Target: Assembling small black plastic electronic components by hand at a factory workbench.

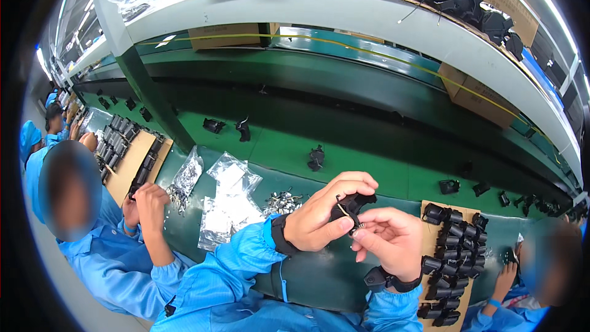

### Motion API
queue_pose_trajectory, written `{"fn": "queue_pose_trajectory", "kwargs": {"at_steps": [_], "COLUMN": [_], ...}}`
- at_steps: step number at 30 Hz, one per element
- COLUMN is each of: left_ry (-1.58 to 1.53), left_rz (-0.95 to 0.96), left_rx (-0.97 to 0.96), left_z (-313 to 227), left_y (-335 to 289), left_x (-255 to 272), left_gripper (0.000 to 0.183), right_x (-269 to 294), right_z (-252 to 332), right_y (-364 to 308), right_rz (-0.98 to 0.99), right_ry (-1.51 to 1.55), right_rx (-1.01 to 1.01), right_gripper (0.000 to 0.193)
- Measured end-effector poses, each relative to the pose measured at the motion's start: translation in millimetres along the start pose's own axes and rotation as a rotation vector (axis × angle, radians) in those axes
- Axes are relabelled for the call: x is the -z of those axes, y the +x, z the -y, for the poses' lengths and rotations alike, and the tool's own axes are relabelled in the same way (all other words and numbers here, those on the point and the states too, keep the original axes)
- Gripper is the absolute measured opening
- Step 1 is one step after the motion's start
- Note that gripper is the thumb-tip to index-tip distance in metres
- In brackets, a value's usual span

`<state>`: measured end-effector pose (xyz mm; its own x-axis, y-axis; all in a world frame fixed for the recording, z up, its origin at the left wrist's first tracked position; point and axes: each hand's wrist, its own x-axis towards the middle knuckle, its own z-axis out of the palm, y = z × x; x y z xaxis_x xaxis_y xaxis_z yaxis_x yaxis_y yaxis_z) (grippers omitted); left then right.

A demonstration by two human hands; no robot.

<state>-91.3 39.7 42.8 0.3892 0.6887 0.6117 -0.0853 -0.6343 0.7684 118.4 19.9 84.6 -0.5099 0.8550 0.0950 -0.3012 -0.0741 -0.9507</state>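
My left hand is closed around a black plastic part, held above the dark green bench. A thin, pale cable runs along this part toward my left thumb. Close against it, my right hand pinches thumb and forefinger together at the cable's lower end. What lies between those fingertips is too small to make out. Beyond my left wrist is a loose heap of small cables and metal pieces. Clear plastic bags with white contents lie to the left of that heap.
Cardboard with rows of black parts lies at my right; another board lies far left. Black parts are spaced along a green belt. A shelf edge spans overhead, with a post at left. Co-workers sit on both sides.
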Motion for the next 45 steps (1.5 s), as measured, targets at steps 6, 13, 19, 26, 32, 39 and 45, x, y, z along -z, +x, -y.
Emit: {"fn": "queue_pose_trajectory", "kwargs": {"at_steps": [6, 13, 19, 26, 32, 39, 45], "left_ry": [0.054, 0.191, 0.278, 0.199, 0.324, 0.578, 0.644], "left_rz": [-0.125, -0.198, -0.241, -0.125, -0.079, -0.144, -0.235], "left_rx": [-0.016, -0.065, -0.075, -0.054, -0.119, -0.163, -0.168], "left_z": [-0.9, -5.8, -1.0, -8.5, -7.2, -9.7, -11.7], "left_y": [0.5, 1.0, 1.7, 2.6, 3.7, 2.4, 2.3], "left_x": [-5.2, -4.1, -3.7, 2.1, 18.9, 25.5, 21.2], "left_gripper": [0.057, 0.059, 0.059, 0.062, 0.058, 0.060, 0.065], "right_x": [-6.9, -17.7, -16.7, 14.2, -0.1, -23.1, -30.1], "right_z": [2.5, 2.7, -4.1, -23.3, -16.2, -8.1, -16.9], "right_y": [-6.0, -10.2, -9.9, 16.5, 11.7, 2.0, 2.4], "right_rz": [-0.044, -0.090, -0.105, 0.232, 0.096, -0.145, -0.227], "right_ry": [-0.214, -0.298, -0.283, 0.438, 0.197, -0.293, -0.659], "right_rx": [0.078, 0.163, 0.126, -0.214, -0.169, 0.142, 0.456], "right_gripper": [0.020, 0.018, 0.015, 0.005, 0.008, 0.008, 0.013]}}
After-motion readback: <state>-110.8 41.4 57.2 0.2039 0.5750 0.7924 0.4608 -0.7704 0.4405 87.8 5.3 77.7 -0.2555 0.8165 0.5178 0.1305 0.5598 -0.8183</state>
